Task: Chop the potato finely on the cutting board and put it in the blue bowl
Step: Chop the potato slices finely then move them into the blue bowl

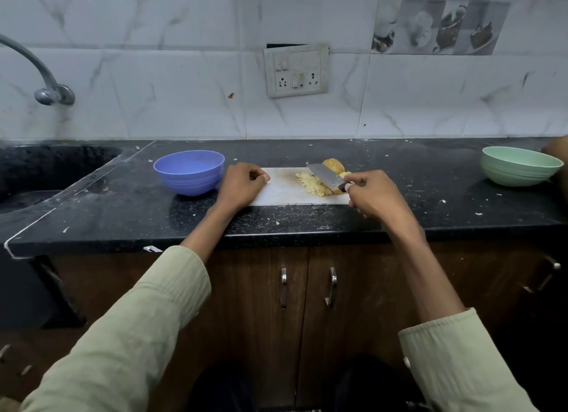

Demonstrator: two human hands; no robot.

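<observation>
While the right hand [376,196] grips the dark handle of a knife [326,176] with its fingers curled round it, the blade lies slanted over a small heap of chopped potato bits [312,185]. Those yellow bits sit on the right part of the white cutting board [281,190]. Just behind the blade, at the far edge of the board, sits a bigger potato chunk [334,165] that is not cut up yet.

The left hand [242,184] rests on the left end of the board. Its fingers are curled in, with the tips bent down by the board's edge, and they hold nothing that can be seen.

Just left of the board stands the blue bowl [189,172], very near the left hand. No potato shows inside it.

All of this sits on a black speckled bench [123,215] with little crumbs on it. A green bowl [521,165] stands far off on the right side. A dark sink [37,172] is on the left, with a metal tap [46,86] on the tiled wall above it. A switch plate [296,70] is on the wall behind the board.
</observation>
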